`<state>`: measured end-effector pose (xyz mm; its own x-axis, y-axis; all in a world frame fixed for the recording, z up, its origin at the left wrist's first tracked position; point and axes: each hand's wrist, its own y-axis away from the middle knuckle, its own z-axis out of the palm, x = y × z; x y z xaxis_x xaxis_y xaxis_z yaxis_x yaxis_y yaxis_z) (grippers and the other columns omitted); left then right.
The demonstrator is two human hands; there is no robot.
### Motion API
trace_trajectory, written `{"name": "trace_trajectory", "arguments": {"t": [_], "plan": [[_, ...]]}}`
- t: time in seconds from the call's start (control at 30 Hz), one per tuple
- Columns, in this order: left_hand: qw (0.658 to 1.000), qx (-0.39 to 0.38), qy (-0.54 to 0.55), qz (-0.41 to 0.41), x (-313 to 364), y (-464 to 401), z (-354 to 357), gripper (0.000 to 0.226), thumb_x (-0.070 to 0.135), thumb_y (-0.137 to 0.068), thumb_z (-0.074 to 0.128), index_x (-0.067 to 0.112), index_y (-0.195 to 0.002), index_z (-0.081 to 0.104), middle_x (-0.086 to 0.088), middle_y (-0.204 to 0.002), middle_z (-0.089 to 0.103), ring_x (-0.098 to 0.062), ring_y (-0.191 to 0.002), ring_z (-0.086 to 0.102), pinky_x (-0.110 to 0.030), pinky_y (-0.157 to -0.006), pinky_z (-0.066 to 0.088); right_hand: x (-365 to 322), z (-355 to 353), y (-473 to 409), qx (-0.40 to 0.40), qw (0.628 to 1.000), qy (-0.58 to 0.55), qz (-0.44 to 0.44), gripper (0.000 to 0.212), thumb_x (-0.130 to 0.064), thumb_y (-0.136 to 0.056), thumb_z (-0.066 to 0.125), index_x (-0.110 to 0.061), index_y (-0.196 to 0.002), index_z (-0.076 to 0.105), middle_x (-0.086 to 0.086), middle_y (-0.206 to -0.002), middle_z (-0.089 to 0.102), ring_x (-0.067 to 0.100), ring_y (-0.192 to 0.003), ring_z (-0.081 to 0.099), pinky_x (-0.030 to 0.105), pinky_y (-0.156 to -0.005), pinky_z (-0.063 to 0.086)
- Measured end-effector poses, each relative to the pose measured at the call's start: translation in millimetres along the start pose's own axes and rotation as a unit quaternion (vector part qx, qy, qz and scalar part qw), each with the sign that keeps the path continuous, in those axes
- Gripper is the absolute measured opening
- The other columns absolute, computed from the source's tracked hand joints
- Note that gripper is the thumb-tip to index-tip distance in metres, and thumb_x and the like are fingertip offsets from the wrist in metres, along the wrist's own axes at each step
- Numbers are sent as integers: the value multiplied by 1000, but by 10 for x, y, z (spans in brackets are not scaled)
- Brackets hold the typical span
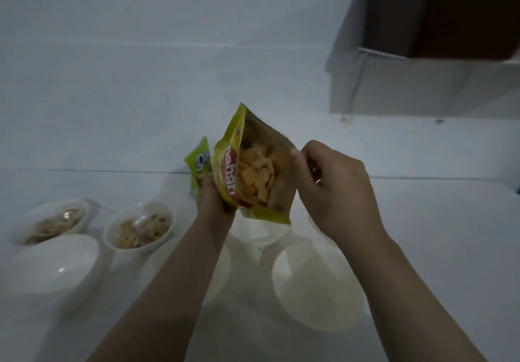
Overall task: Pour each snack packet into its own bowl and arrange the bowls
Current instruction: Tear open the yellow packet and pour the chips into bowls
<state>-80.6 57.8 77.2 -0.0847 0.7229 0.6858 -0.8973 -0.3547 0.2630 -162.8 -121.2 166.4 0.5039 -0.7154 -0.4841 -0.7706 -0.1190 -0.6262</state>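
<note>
Packet (247, 170) gripped low by left hand (215, 195), mouth edge pinched by right hand (332, 187), pulled wide for pouring. Directly beneath grip, probably an empty bowl (254, 231); filled bowls (139, 226) off left.

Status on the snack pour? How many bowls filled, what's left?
Done: two bowls at far left, and, already hold snacks. In hand: the left hand grips the yellow packet while the right hand pinches its torn top open; nothing poured from it yet. Left: the green packet behind, several empty white bowls such as, then arranging.
</note>
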Motion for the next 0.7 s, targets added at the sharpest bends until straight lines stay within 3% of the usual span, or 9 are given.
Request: {"name": "trace_trajectory", "arguments": {"t": [0.1, 0.17, 0.23, 0.3, 0.4, 0.47, 0.53, 0.6, 0.7], "plan": [[998, 49, -24, -7, 210, -323, -300, 37, 33, -87, 59, 10, -114, 64, -18, -121, 66, -38, -110, 62, -53, -95, 51, -87, 381, -140, -15, 999, 31, -1, 40, -45, -98, 44, -15, -71, 47, -2, -59, 51, 19, -60, 51, 29, -47, 32], [996, 68, -50, -8, 345, -505, -460, 27, 27, -85, 55, 9, -103, 64, -18, -112, 67, -36, -104, 64, -52, -94, 51, -71, 652, -214, -14, 998, 54, 16, 37, -37, -99, 44, -14, -70, 44, -2, -58, 48, 21, -60, 49, 28, -48, 26], [993, 88, -78, 5, 452, -661, -563, 18, 23, -89, 51, 10, -91, 63, -13, -93, 66, -30, -87, 64, -40, -79, 56, -37, 898, -242, -10, 997, 53, 50, 36, -34, -99, 45, -14, -68, 44, -2, -57, 47, 20, -59, 49, 28, -48, 25], [988, 102, -108, 28, 522, -820, -620, 22, 25, -94, 47, 13, -82, 60, -8, -83, 62, -24, -75, 61, -31, -65, 52, -12, 1108, -265, -16, 996, 38, 75, 33, -33, -98, 47, -15, -71, 49, -3, -61, 53, 20, -63, 53, 29, -49, 33], [976, 136, -153, 76, 572, -1031, -715, 31, 34, -99, 43, 15, -81, 60, -3, -85, 63, -23, -81, 63, -33, -70, 53, -11, 1324, -325, -31, 992, -54, 106, 13, -32, -98, 52, -23, -98, 61, -11, -87, 66, 12, -81, 63, 33, -71, 52], [961, 152, -192, 124, 589, -1156, -786, 37, 40, -101, 39, 19, -78, 59, 1, -84, 62, -24, -88, 63, -34, -76, 52, -53, 1410, -367, -29, 979, -149, 137, 21, -35, -100, 51, -26, -115, 60, -16, -104, 67, 2, -94, 63, 26, -85, 52], [943, 167, -231, 171, 593, -1222, -814, 41, 43, -102, 35, 22, -73, 54, 5, -80, 59, -19, -82, 61, -33, -74, 50, -96, 1475, -417, -25, 966, -204, 160, 30, -40, -101, 47, -27, -126, 58, -14, -118, 66, -4, -103, 60, 17, -90, 48], [926, 177, -256, 213, 595, -1240, -791, 42, 43, -103, 34, 23, -69, 48, 8, -75, 54, -7, -71, 54, -25, -65, 43, -83, 1549, -476, -6, 961, -208, 180, 31, -43, -101, 45, -31, -127, 57, -12, -111, 69, -6, -98, 62, 11, -85, 46], [904, 175, -287, 263, 574, -1254, -773, 41, 40, -104, 35, 23, -67, 41, 8, -70, 48, 0, -63, 46, -15, -56, 36, 53, 1674, -558, 35, 966, -165, 197, 22, -33, -103, 45, -28, -115, 63, -15, -84, 66, -12, -69, 57, 2, -62, 39]]}}
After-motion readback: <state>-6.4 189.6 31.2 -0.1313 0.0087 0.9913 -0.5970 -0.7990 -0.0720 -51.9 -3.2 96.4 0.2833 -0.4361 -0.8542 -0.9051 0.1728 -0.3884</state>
